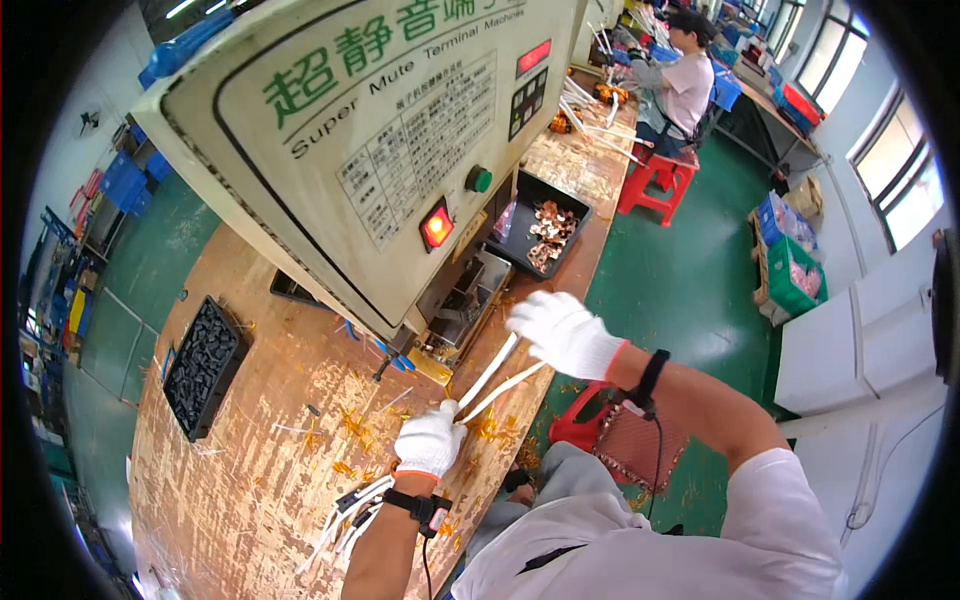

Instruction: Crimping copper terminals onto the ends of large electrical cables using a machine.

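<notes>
My left hand, in a white knitted glove, is closed around the lower ends of two white cables above the table edge. The cables run up and right to my right hand, also gloved, where their other ends go behind the fingers and palm. That hand looks closed on them, though its fingertips are partly hidden. Just beyond both hands stands a big cream terminal crimping machine, with its metal press area low on the near side. A bundle of white cables with black ends lies beside my left wrist.
A black tray of copper-coloured pieces sits beside the machine; another tray holds small black parts. Orange scraps litter the worn wooden table. A red stool stands near me. Another person sits farther along the bench.
</notes>
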The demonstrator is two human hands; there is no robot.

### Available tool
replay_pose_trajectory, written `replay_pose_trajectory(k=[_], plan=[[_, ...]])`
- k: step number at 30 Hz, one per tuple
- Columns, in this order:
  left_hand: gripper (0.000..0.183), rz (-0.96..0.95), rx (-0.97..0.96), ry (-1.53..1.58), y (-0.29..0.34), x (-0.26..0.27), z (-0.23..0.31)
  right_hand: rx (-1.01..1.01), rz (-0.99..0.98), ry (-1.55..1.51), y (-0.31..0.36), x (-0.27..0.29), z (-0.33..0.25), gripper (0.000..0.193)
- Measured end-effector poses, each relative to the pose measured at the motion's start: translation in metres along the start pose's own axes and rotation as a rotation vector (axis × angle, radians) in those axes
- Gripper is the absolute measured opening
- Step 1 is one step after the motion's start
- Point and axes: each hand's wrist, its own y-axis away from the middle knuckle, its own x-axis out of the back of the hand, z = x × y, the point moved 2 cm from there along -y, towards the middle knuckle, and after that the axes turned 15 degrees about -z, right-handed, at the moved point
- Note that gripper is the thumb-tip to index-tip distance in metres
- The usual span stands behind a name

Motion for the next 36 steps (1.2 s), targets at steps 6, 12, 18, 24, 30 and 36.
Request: replay_pose_trajectory(k=[6, 12, 18, 24, 30, 36], plan=[[0.031, 0.077, -0.087, -0.010, 0.001, -0.005, 0.000, 0.026, -0.360, 0.153, -0.021, -0.048, 0.029, 0.012], [0.033, -0.029, 0.002, 0.013, 0.002, 0.000, 0.000, 0.009, -0.337, 0.058, -0.008, -0.047, 0.021, 0.016], [0.035, 0.072, -0.047, -0.039, -0.004, -0.007, 0.001, -0.063, -0.337, -0.102, -0.002, -0.032, 0.043, 0.031], [0.043, 0.043, 0.051, 0.013, -0.003, -0.009, 0.005, -0.279, -0.182, -0.493, 0.061, -0.074, 0.133, 0.044], [0.070, 0.001, 0.148, -0.017, -0.001, 0.004, 0.014, -1.035, -0.184, -0.740, 0.267, -0.248, 0.226, 0.043], [0.088, -0.174, 0.503, -0.019, 0.002, 0.018, 0.047, -0.731, -1.055, -0.989, 0.514, -0.319, 0.205, 0.059]])
